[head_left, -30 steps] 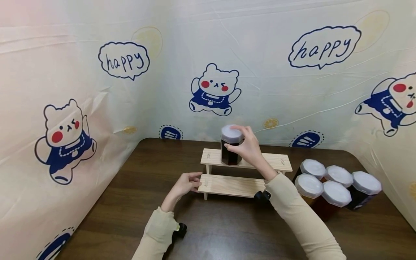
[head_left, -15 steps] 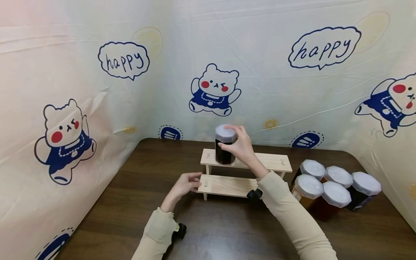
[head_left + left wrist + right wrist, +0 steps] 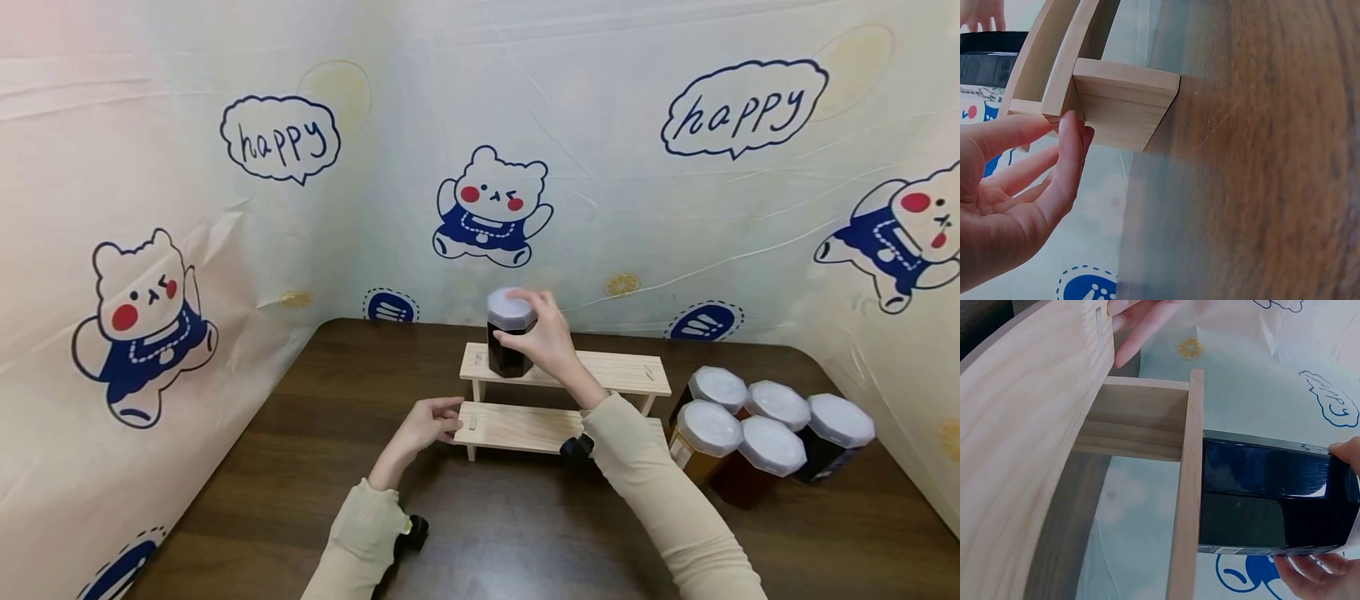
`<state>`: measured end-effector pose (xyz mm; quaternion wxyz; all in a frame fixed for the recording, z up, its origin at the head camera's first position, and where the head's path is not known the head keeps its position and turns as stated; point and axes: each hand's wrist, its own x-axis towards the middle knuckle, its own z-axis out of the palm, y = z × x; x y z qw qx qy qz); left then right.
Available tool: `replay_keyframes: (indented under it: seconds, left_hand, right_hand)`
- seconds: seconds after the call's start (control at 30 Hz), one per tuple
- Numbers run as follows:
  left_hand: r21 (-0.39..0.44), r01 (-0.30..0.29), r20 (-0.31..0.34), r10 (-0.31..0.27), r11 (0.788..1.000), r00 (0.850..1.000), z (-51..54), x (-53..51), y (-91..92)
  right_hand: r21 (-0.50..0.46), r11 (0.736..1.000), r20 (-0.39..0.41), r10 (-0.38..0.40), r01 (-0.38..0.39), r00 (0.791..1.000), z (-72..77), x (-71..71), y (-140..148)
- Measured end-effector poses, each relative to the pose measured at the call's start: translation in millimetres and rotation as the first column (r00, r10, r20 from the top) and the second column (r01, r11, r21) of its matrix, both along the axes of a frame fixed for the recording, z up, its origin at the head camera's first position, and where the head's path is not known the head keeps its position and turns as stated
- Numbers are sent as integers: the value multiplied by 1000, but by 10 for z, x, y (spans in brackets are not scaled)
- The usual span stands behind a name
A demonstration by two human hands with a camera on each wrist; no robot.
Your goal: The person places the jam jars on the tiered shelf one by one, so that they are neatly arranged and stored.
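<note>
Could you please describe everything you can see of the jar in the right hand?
The jar is dark, glossy and faceted, seemingly glass or plastic, with a pale lid on. It stands upright toward the left end of the upper wooden shelf, its base apparently touching the wood. The right hand grips it near the top.

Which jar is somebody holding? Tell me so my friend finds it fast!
On the brown table stands a pale two-step rack. Toward its upper shelf's left end is a dark, white-lidded jar. Only this jar is on the rack, in the right hand; five other jars cluster to the right.
</note>
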<state>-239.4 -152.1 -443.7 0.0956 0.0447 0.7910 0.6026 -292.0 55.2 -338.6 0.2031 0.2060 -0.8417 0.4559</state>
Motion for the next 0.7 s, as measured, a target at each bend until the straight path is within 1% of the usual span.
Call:
replay_keyframes:
  seconds: [0.27,0.47,0.53,0.63,0.7]
  left_hand:
    - [3,-2,0,2,1000,1000,5,-4,-6]
    - [1,15,-6,-15,1000,1000,14,5,-10]
    - [1,19,-4,-19,1000,1000,61,32,0]
    - [3,24,-5,-24,1000,1000,167,98,24]
    - [-1,24,-7,-24,1000,1000,166,95,28]
  right_hand:
    - [12,999,22,35,-36,999,4,44,6]
    - [22,998,3,52,-52,999,-17,92,39]
    - [35,998,-18,48,-47,999,-28,106,55]
    - [46,998,-62,36,-33,997,-32,130,90]
    - [35,999,-88,43,-40,995,-61,114,131]
